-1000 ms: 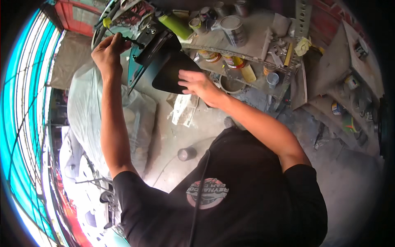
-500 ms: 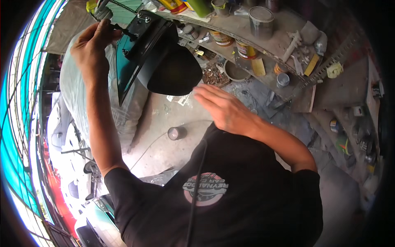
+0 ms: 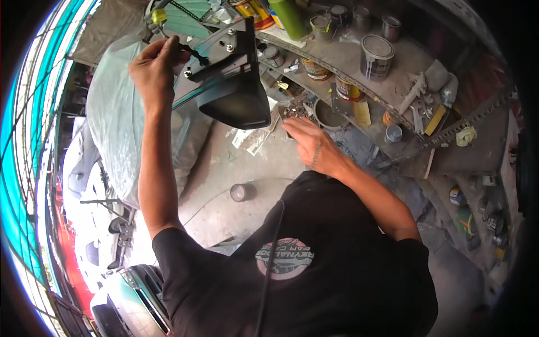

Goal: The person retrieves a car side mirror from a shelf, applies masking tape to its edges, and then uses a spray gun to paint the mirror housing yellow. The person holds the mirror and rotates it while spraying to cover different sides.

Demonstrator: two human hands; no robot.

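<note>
A black car side mirror (image 3: pixel 236 104) hangs at the upper middle, tilted, with its flat mounting plate and metal studs toward the far side. My left hand (image 3: pixel 152 73) is closed in a pinch on the black cable (image 3: pixel 193 53) that comes out of the mirror's mounting side. Below and to the right of the mirror is my right hand (image 3: pixel 319 149), its fingers stretched out together and a small gap between them and the housing. Nothing shows in that hand.
A shelf (image 3: pixel 314 50) at the far right carries paint cans, including a grey can (image 3: pixel 377 58), a green bottle (image 3: pixel 288 19) and tools. A plastic-wrapped bulk (image 3: pixel 115 112) stands at left. A small round container (image 3: pixel 240 192) sits on the floor. A car (image 3: pixel 132 303) is at lower left.
The mirror has turned, so its housing looks narrower and more of the mounting side shows. My right hand has come away from the housing. The left keeps its pinch on the cable.
</note>
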